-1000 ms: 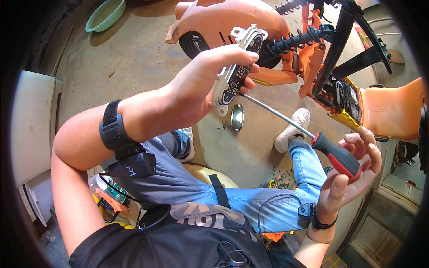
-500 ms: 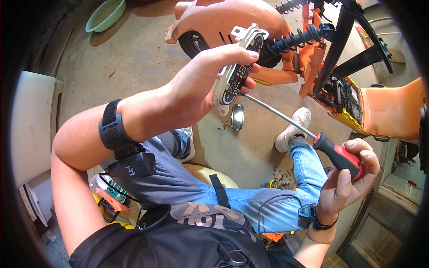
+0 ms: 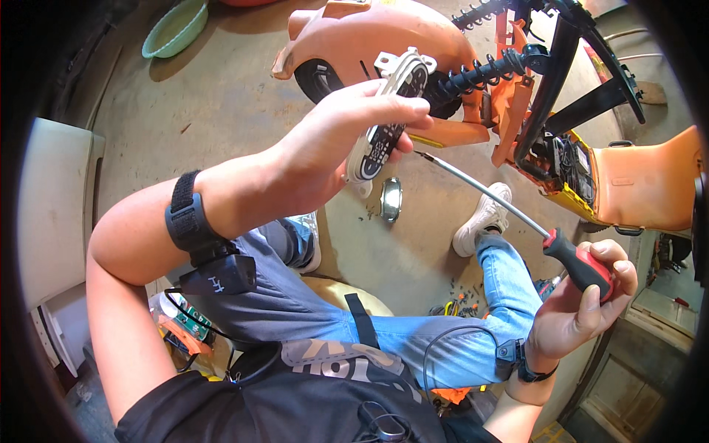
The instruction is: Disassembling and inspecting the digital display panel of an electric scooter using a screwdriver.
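My left hand (image 3: 317,140) is closed round an oval display panel (image 3: 382,142) with a dark face and a white rim with mounting tabs. The thumb lies across the front, and fingertips show at the far edge. In my right hand (image 3: 572,314) is a screwdriver (image 3: 496,197) with a red and black handle, pinched between thumb and fingers. Its long metal shaft points up and left, and the tip sits a little to the right of the panel, apart from it. Below the panel, a shiny oval metal-rimmed piece (image 3: 391,199) lies on the floor.
A partly dismantled orange scooter has its body shell (image 3: 399,33), a black coil spring (image 3: 484,74) and a seat (image 3: 646,181) beyond my hands. Small screws (image 3: 473,295) lie scattered near my right leg. A green basin (image 3: 176,29) stands far left, a white cabinet (image 3: 59,199) at left.
The screwdriver has drawn away from the panel, moving right and slightly down with my right hand. My left hand has tilted the panel and lowered it slightly.
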The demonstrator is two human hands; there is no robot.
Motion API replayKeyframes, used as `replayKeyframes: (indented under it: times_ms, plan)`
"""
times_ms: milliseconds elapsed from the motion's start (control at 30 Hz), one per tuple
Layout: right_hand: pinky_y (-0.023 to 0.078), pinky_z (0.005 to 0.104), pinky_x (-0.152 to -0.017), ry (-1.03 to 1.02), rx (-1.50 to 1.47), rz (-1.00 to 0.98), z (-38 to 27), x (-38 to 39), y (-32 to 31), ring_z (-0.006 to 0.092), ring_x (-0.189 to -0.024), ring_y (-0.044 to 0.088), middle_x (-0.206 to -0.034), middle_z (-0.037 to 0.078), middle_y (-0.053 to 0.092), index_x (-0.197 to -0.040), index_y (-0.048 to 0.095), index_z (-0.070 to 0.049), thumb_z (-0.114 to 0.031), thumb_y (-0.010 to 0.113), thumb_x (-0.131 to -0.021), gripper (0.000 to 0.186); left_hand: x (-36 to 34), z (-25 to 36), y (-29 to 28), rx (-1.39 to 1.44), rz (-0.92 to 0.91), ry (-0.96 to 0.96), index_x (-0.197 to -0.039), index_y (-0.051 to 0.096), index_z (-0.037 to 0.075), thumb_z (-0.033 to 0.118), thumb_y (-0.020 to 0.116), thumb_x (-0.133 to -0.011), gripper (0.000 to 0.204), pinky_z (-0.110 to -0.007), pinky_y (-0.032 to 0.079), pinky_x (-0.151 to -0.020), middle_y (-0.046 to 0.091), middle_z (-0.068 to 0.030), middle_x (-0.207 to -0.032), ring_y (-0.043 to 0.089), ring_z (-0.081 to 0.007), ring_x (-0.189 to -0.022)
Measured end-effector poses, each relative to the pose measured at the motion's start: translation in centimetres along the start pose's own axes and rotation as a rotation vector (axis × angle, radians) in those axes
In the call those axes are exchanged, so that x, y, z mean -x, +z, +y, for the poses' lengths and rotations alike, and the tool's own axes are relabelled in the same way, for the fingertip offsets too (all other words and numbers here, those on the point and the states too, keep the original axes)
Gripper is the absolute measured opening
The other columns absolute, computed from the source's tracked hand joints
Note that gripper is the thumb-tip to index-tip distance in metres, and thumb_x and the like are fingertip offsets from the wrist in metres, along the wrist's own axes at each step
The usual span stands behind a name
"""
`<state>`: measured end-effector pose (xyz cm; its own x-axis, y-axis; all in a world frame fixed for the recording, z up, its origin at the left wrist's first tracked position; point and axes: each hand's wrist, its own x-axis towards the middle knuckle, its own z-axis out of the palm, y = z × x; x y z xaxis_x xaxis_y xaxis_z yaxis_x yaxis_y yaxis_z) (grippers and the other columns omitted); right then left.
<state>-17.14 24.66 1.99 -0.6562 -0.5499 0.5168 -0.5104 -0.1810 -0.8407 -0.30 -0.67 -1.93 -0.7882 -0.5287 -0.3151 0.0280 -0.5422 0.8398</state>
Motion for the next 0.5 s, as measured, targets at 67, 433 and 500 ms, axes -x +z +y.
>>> replayKeyframes:
  times_ms: [67, 433, 500]
  plan:
    - [0.045, 0.0383, -0.095, 0.026, -0.009, 0.079, -0.1, -0.12, -0.12, 0.024, -0.103, 0.052, -0.116, 0.018, 0.054, -0.123, 0.046, -0.01, -0.028, 0.067, -0.088, 0.045, -0.15, 0.0, -0.29, -0.063, -0.1, -0.036, -0.113, 0.062, 0.004, 0.026, 0.069, -0.093, 0.031, -0.022, 0.05, -0.074, 0.065, -0.0021, -0.095, 0.062, -0.007, -0.085]
    - [0.045, 0.0388, -0.095, 0.04, -0.016, 0.099, -0.08, -0.23, -0.37, 0.0239, -0.105, 0.051, -0.118, 0.016, 0.053, -0.123, 0.046, -0.01, -0.029, 0.065, -0.088, 0.045, -0.01, -0.41, -0.05, -0.006, -0.184, -0.058, -0.111, 0.062, 0.004, 0.019, 0.071, -0.092, 0.026, -0.022, 0.049, -0.074, 0.064, -0.0019, -0.091, 0.062, -0.0073, -0.083]
    - [0.045, 0.0388, -0.095, 0.039, -0.014, 0.096, -0.12, -0.24, -0.46, 0.0239, -0.105, 0.051, -0.118, 0.016, 0.052, -0.123, 0.046, -0.01, -0.029, 0.065, -0.088, 0.045, -0.09, -0.45, -0.06, -0.005, -0.188, -0.056, -0.111, 0.061, 0.004, 0.019, 0.071, -0.092, 0.026, -0.022, 0.049, -0.074, 0.064, -0.0019, -0.091, 0.062, -0.0075, -0.083]
